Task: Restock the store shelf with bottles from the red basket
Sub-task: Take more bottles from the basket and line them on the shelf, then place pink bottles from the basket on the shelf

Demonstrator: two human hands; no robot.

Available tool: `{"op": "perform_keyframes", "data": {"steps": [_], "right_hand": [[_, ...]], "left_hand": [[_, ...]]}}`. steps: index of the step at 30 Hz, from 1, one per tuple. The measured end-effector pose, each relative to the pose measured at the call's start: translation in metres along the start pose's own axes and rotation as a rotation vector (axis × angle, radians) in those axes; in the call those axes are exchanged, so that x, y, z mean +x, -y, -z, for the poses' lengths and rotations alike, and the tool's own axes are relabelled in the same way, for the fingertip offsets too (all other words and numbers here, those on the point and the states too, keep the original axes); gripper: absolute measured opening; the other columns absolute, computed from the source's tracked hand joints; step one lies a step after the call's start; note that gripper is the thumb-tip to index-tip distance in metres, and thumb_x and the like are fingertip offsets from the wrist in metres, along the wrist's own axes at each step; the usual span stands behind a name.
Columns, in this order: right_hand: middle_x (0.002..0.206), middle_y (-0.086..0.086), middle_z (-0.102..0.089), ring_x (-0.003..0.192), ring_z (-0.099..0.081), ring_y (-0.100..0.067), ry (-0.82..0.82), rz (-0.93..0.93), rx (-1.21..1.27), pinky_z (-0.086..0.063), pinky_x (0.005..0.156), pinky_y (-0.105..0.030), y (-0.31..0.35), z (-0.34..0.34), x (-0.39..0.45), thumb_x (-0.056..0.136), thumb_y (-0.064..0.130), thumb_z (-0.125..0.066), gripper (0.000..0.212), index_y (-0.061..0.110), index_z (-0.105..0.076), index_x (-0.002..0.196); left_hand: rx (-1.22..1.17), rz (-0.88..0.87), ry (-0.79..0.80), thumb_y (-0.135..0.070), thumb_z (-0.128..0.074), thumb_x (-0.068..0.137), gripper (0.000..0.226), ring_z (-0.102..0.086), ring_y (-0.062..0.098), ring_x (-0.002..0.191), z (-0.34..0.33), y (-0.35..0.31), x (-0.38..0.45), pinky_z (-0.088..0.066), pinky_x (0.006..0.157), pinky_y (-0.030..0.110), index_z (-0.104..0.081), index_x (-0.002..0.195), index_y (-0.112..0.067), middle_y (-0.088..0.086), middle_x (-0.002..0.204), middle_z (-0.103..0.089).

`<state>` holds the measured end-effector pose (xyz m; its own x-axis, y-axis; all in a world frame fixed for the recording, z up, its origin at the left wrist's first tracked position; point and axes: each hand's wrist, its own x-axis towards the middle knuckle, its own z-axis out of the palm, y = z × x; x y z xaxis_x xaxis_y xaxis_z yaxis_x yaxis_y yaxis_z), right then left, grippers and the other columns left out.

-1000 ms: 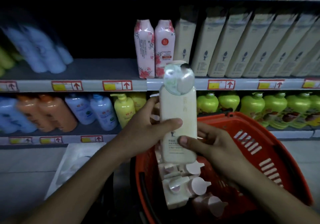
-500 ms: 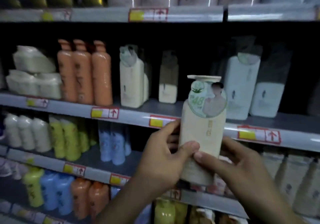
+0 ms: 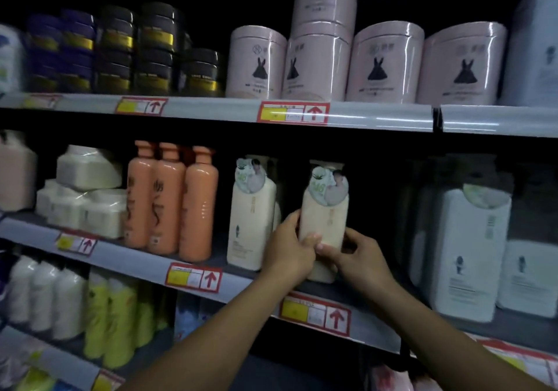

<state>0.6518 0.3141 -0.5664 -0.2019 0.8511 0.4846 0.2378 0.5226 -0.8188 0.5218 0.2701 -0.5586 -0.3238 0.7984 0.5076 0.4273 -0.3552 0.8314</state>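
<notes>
Dim store aisle, shelf [image 3: 145, 262] rows stacked top to bottom, each edge carrying red-and-yellow price tags [image 3: 193, 277].

On the top row: dark jars [image 3: 157, 49] in stacks at left, count unclear; five pink tubs [image 3: 256, 63] with rabbit marks, one of them stacked on another.

On the middle row: wrapped pale packs [image 3: 84, 197] at left, then three orange bottles [image 3: 170, 200] touching side by side, then one cream bottle [image 3: 252, 218] upright, with more behind it, number unclear. Two large white bottles [image 3: 471, 254] at right, well apart from the hands.

Held bottle [image 3: 324, 218], cream with a round label at the neck, upright, just right of the shelved cream one, base at or just above the shelf; contact not clear.

Left hand [image 3: 287, 254] wrapped round its lower left side, thumb across the front. Right hand [image 3: 359, 259] gripping the lower right side, thumb on the front.

On the row below: white and yellow bottles [image 3: 117, 315], blurred.
</notes>
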Motion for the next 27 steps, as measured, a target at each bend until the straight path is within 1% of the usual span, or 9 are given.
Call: {"op": "perform_keyframes", "data": {"steps": [3, 8, 10, 12, 15, 19, 22, 24, 27], "right_hand": [[0.104, 0.004, -0.074, 0.094, -0.071, -0.011, -0.023, -0.007, -0.057, -0.061, 0.086, -0.037, -0.008, -0.001, 0.001, 0.075, 0.026, -0.088, 0.054, 0.014, -0.067, 0.124], [0.092, 0.009, -0.067, 0.083, -0.063, 0.001, -0.083, -0.057, -0.126, -0.049, 0.064, -0.014, -0.016, 0.001, -0.004, 0.069, 0.028, -0.092, 0.048, 0.015, -0.062, 0.104], [0.092, 0.008, -0.068, 0.083, -0.062, 0.002, -0.095, -0.060, -0.126, -0.045, 0.062, -0.011, -0.018, -0.002, -0.003, 0.070, 0.027, -0.091, 0.047, 0.014, -0.063, 0.106], [0.100, 0.002, -0.070, 0.086, -0.064, -0.005, -0.106, -0.063, -0.132, -0.043, 0.062, -0.010, -0.017, -0.004, -0.003, 0.074, 0.027, -0.089, 0.049, 0.012, -0.063, 0.112], [0.109, -0.002, -0.069, 0.098, -0.066, -0.013, -0.103, -0.067, -0.139, -0.045, 0.066, -0.010, -0.016, -0.005, -0.003, 0.078, 0.027, -0.086, 0.052, 0.011, -0.061, 0.120], [0.116, -0.004, -0.071, 0.101, -0.067, -0.014, -0.100, -0.076, -0.116, -0.048, 0.069, -0.011, -0.016, -0.005, -0.006, 0.079, 0.026, -0.085, 0.051, 0.011, -0.060, 0.122], [0.131, -0.010, -0.064, 0.116, -0.062, -0.020, -0.120, -0.058, -0.137, -0.051, 0.086, -0.022, -0.005, -0.003, -0.016, 0.081, 0.032, -0.083, 0.070, 0.010, -0.051, 0.139], [0.142, -0.010, -0.055, 0.131, -0.051, -0.023, -0.198, 0.016, -0.218, -0.044, 0.100, -0.030, 0.008, 0.005, -0.028, 0.083, 0.040, -0.079, 0.080, 0.013, -0.042, 0.149], [0.145, -0.005, -0.051, 0.136, -0.045, -0.020, -0.270, 0.175, -0.285, -0.036, 0.105, -0.026, 0.032, 0.023, -0.050, 0.089, 0.040, -0.071, 0.068, 0.017, -0.045, 0.147]], "left_hand": [[-0.001, 0.039, -0.015, -0.018, -0.066, 0.093, 0.050, -0.062, 0.018, 0.119, -0.002, 0.011, 0.001, -0.050, 0.102, 0.033, -0.051, 0.141, -0.017, 0.001, 0.133, -0.064], [0.082, 0.040, -0.055, -0.015, -0.071, 0.089, 0.049, -0.066, 0.016, 0.109, -0.005, 0.013, -0.002, -0.050, 0.091, 0.024, -0.056, 0.136, -0.017, 0.001, 0.125, -0.068], [0.079, 0.036, -0.067, -0.014, -0.071, 0.090, 0.048, -0.066, 0.016, 0.109, -0.008, 0.014, -0.002, -0.051, 0.092, 0.026, -0.057, 0.135, -0.017, 0.002, 0.126, -0.068], [0.086, 0.029, -0.075, -0.014, -0.070, 0.090, 0.046, -0.066, 0.016, 0.109, -0.012, 0.013, -0.001, -0.052, 0.093, 0.028, -0.057, 0.134, -0.017, 0.003, 0.126, -0.068], [0.092, 0.040, -0.088, -0.014, -0.069, 0.091, 0.043, -0.066, 0.017, 0.110, -0.016, 0.013, 0.001, -0.051, 0.091, 0.026, -0.057, 0.133, -0.015, 0.004, 0.126, -0.068], [0.099, 0.066, -0.088, -0.016, -0.066, 0.093, 0.044, -0.063, 0.019, 0.117, -0.019, 0.012, -0.001, -0.052, 0.100, 0.035, -0.054, 0.135, -0.015, 0.005, 0.131, -0.065], [0.093, 0.105, -0.120, -0.021, -0.065, 0.094, 0.058, -0.054, 0.022, 0.130, -0.017, 0.004, -0.013, -0.046, 0.108, 0.039, -0.042, 0.147, -0.017, 0.005, 0.145, -0.054], [0.082, 0.073, -0.158, -0.025, -0.065, 0.094, 0.062, -0.051, 0.020, 0.133, -0.011, -0.006, -0.026, -0.044, 0.110, 0.041, -0.039, 0.150, -0.020, 0.002, 0.148, -0.051], [0.056, -0.017, -0.185, -0.024, -0.067, 0.093, 0.053, -0.058, 0.016, 0.121, -0.003, -0.028, -0.049, -0.049, 0.102, 0.032, -0.048, 0.142, -0.021, 0.000, 0.138, -0.058]]}}
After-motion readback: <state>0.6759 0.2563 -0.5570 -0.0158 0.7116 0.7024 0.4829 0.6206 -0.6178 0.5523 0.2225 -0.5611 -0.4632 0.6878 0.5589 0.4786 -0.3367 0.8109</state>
